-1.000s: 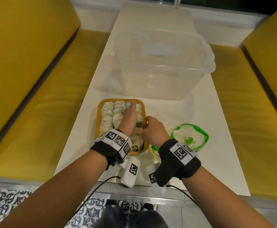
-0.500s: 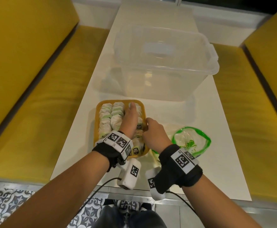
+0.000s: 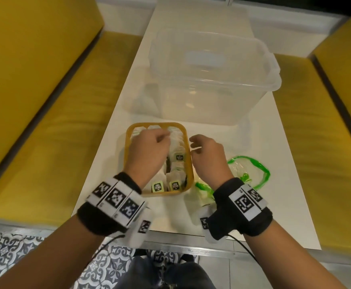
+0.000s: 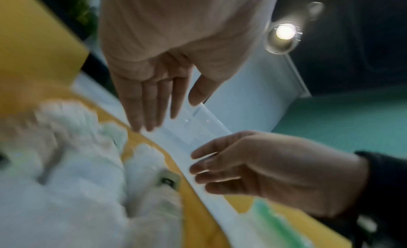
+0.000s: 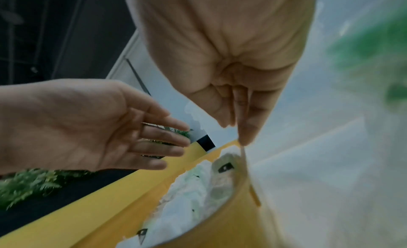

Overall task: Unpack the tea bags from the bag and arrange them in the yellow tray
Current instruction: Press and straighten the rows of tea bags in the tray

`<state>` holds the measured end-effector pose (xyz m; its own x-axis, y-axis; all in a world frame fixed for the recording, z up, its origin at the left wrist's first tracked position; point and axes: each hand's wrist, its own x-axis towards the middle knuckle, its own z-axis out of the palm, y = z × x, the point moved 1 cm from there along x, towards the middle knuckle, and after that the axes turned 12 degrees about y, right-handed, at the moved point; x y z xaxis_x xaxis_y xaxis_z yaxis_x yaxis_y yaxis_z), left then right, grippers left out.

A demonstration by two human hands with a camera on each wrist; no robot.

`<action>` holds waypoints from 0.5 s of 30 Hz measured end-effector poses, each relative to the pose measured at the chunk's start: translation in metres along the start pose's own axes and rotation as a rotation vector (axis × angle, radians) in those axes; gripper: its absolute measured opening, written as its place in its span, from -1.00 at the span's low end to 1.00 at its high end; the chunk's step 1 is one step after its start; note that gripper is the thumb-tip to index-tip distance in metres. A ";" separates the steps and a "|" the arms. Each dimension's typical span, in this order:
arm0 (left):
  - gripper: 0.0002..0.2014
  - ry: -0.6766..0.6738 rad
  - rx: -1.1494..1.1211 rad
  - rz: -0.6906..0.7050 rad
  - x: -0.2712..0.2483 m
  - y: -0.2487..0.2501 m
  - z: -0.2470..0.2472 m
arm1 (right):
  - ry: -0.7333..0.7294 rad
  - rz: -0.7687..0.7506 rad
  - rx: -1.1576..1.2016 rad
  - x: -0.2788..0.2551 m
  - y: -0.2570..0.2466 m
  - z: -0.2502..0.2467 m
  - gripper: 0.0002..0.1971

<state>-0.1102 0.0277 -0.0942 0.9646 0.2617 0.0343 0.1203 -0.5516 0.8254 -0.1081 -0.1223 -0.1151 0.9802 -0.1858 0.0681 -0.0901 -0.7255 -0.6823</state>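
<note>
At frame centre, the left hand (image 3: pixel 147 152) hovers with relaxed, empty fingers over the tea bags (image 3: pixel 177 161) in the yellow tray (image 3: pixel 188 161); the right hand (image 3: pixel 209 158), loosely spread, holds nothing.

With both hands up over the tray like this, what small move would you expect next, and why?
Probably a reach with the right hand to the green-rimmed bag beside it. Both hands look empty, the left hand hovers over tea bags filling the yellow tray.
</note>
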 end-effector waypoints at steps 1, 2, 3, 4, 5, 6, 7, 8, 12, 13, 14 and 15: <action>-0.78 0.019 0.117 0.064 -0.003 -0.002 -0.010 | 0.028 -0.057 -0.021 0.000 -0.001 -0.002 -0.68; -0.81 0.008 0.235 0.110 -0.005 -0.006 -0.015 | 0.037 -0.109 -0.055 0.000 -0.001 -0.004 -0.73; -0.84 -0.026 0.351 0.152 -0.009 -0.010 -0.017 | 0.028 -0.153 -0.100 0.000 -0.001 -0.004 -0.75; -0.85 -0.070 0.452 0.200 -0.012 -0.014 -0.017 | 0.005 -0.191 -0.161 0.000 0.000 -0.003 -0.77; -0.85 -0.121 0.539 0.253 -0.015 -0.019 -0.014 | -0.026 -0.226 -0.230 0.000 0.000 0.000 -0.77; -0.84 -0.167 0.612 0.311 -0.017 -0.024 -0.008 | -0.055 -0.255 -0.296 0.000 0.000 0.002 -0.78; -0.82 -0.214 0.680 0.360 -0.020 -0.029 -0.002 | -0.078 -0.277 -0.345 -0.001 0.000 0.005 -0.78; -0.80 -0.248 0.739 0.405 -0.022 -0.033 0.005 | -0.091 -0.291 -0.375 -0.001 0.000 0.007 -0.78; -0.79 -0.287 0.853 0.510 -0.026 -0.037 0.018 | -0.073 -0.318 -0.434 0.003 -0.003 0.013 -0.76; -0.78 -0.290 0.858 0.529 -0.027 -0.035 0.018 | -0.063 -0.317 -0.439 0.004 -0.003 0.013 -0.76; -0.78 -0.291 0.855 0.547 -0.028 -0.034 0.019 | -0.051 -0.312 -0.435 0.006 -0.004 0.014 -0.77; -0.79 -0.288 0.846 0.564 -0.028 -0.033 0.019 | -0.039 -0.308 -0.425 0.008 -0.005 0.015 -0.77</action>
<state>-0.1364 0.0232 -0.1330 0.9376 -0.3418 0.0638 -0.3457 -0.9360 0.0661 -0.0975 -0.1101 -0.1216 0.9777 0.0975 0.1862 0.1478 -0.9489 -0.2789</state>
